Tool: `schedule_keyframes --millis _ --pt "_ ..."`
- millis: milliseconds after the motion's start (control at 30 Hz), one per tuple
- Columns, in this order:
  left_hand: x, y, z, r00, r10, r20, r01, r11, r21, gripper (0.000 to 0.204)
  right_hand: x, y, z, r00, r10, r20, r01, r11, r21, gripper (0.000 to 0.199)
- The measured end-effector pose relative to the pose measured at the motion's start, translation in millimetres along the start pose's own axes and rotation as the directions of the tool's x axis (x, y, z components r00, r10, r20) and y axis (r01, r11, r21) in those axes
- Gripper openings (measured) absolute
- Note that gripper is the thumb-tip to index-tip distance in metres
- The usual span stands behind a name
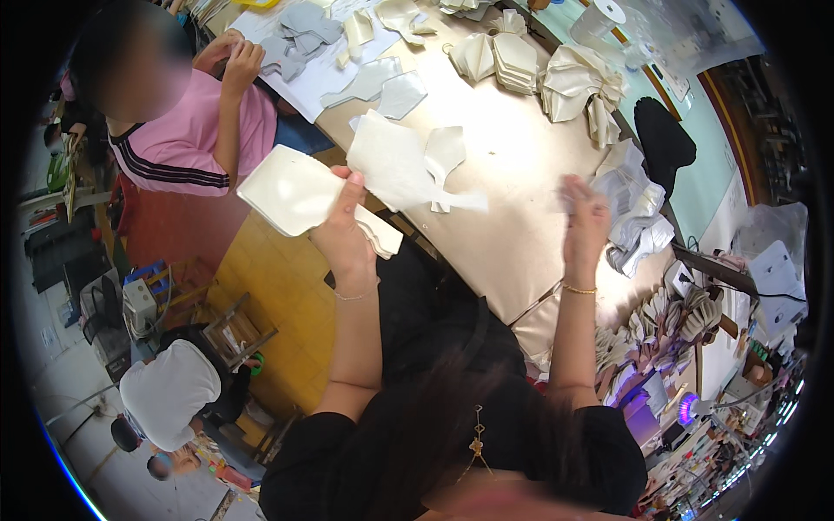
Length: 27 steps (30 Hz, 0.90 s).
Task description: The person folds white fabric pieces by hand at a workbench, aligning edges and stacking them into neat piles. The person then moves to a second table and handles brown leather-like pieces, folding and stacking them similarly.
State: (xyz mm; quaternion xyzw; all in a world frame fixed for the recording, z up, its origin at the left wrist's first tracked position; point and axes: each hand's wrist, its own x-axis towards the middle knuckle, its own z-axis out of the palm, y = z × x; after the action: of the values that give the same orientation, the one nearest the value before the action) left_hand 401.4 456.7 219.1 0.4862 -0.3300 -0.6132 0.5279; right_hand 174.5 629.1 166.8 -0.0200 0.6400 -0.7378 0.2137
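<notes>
Gripping a stack of cream fabric pieces (300,193), the person's left hand (346,227) is raised over the near edge of the work table (512,234), fingers clenched around the stack with the thumb pressed on top. A single loose cream panel (395,165) fans out from the top of that grip toward the right, and a curved offcut (445,156) overlaps it, though whether it hangs from the panel or lies on the table cannot be told.

The stack looks to be held by one end only, so the lower pieces could slide out and drop to the yellow floor (278,286) beside the table. The loose panel seems most likely to slip, being pinched only at its corner.

Further right, the right hand (584,221) is lifted, fingers upright and blurred; whether it pinches anything cannot be told. Just beside it lies a pile of pale grey folded pieces (638,221), which a sweep of that hand could knock.

At far left, a co-worker in a pink top (187,130) sits at the table's far end, one hand near grey cut shapes (300,39). Along the back of the table, going right, sit fanned cream bundles (499,56), a bunched cream heap (578,87) and a black cloth (662,139). These crowd the surface, leaving bare table only in the middle.
</notes>
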Motion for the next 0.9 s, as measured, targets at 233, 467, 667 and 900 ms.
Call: schedule_keyframes --millis 233,467,667,900 --pt "-18.7 -16.7 18.3 0.989 0.121 0.082 -0.128 0.988 0.091 0.02 -34.0 -19.2 32.3 0.848 -0.359 0.389 0.525 0.666 -0.531 0.028" --pt "-43.6 -31.8 15.1 0.921 -0.118 0.371 0.083 0.99 0.11 0.019 -75.6 -8.3 88.7 0.717 -0.024 0.697 0.489 0.73 -0.478 0.049" --pt "-31.3 -54.0 -6.0 0.86 -0.361 0.36 0.338 0.933 0.127 0.025 2.2 82.2 44.4 0.824 0.222 0.522 0.119 0.832 -0.542 0.026" --pt "-14.9 -56.1 -38.1 0.753 -0.527 0.395 0.543 0.836 0.079 0.039 111.8 144.8 37.3 0.927 0.143 0.346 0.245 0.464 -0.851 0.028"
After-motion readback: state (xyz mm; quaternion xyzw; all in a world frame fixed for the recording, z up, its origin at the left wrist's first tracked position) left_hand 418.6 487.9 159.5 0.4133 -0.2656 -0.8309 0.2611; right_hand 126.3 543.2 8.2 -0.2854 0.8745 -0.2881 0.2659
